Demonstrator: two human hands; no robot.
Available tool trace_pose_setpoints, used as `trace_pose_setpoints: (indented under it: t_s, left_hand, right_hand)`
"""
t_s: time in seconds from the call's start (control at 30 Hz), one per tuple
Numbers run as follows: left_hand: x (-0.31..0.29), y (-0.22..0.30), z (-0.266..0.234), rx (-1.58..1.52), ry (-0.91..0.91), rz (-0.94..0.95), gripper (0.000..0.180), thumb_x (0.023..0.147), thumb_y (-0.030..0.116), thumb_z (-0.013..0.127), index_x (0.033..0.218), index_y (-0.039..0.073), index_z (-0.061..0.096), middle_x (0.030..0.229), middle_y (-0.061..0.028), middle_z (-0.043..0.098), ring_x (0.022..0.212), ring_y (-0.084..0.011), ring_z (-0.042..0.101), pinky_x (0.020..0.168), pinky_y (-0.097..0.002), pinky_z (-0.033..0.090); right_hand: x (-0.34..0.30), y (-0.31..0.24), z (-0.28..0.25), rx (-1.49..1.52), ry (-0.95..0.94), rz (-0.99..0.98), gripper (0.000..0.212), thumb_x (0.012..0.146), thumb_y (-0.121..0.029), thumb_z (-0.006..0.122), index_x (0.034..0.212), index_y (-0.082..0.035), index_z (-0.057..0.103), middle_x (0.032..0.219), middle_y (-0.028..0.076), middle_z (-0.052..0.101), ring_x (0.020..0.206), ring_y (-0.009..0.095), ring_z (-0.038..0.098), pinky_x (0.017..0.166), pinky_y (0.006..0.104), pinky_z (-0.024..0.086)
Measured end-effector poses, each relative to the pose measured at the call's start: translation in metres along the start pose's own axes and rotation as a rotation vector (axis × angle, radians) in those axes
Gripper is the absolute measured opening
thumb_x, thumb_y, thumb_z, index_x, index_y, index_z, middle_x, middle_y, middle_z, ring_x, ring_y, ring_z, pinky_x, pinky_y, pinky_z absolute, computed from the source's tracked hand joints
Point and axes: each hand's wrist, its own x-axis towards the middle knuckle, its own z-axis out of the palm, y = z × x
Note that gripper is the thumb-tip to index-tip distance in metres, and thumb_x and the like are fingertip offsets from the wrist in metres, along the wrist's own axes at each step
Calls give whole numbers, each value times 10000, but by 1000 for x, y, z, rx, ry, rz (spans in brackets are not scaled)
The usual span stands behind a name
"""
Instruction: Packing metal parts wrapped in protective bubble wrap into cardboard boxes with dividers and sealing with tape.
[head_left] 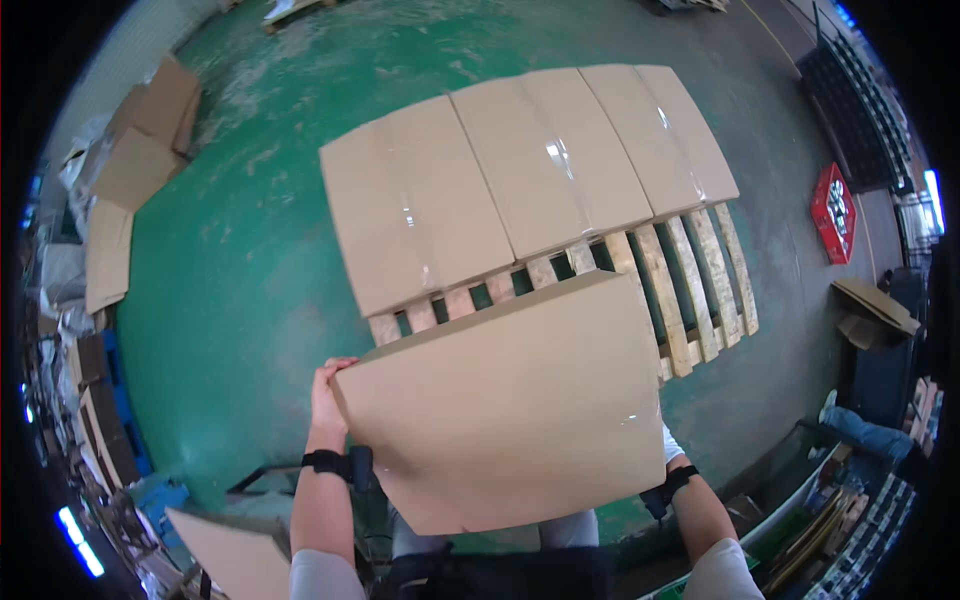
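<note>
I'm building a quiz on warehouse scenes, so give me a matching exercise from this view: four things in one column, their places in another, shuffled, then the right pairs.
Things:
1. held cardboard box
2. wooden pallet
3. red crate
4. left hand

Places:
A. on the green floor, far right
B. gripping the held box's left edge
C. carried low in front of the person
D. under three wrapped boxes

Pairs: 1-C, 2-D, 3-A, 4-B
</note>
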Motion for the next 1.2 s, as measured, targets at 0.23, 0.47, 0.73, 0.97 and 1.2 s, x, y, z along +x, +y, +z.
trace_pose_setpoints:
  t_s: [0.23,0.47,0.73,0.97,1.2]
  left_hand:
    - [133,-65,-38,-67,76,13,258,917,288,464,971,67,586,1148,-102,572,1085,-276,533,1028,-428,409]
    - [177,-83,-14,125,246,-267,671,1007,565,344,1456,67,364,1441,-122,445,1317,-277,419,1096,-419,340]
    - [191,-80,9,590,381,-152,787,985,645,273,1486,39,307,1496,-132,381,1341,-292,403,1127,-422,329]
    - [188,-80,11,1145,567,-453,719,929,713,341,1356,156,498,1349,-58,535,1284,-282,454,927,-617,425]
    - [-40,-89,106,1894,-426,-741,725,909,616,525,1467,174,384,1413,-56,490,1279,-233,479,971,-485,399]
  right_hand:
    - [156,85,-31,196,143,78,416,1016,-382,478,1274,-68,567,1104,46,648,1001,175,611,850,359,512]
    - [148,134,1,942,637,199,421,1002,-368,494,1257,-44,583,1153,49,661,1051,182,620,926,352,497]
    - [149,103,10,1098,690,149,592,987,-480,469,1330,-2,533,1353,135,570,1248,232,532,1079,353,384]
    - [75,193,72,1557,968,237,271,974,-375,482,1037,-137,595,1037,22,595,1034,199,577,846,407,468]
    - [-87,168,137,1142,548,512,327,946,-311,541,1128,-74,674,1002,42,689,859,168,642,729,296,495]
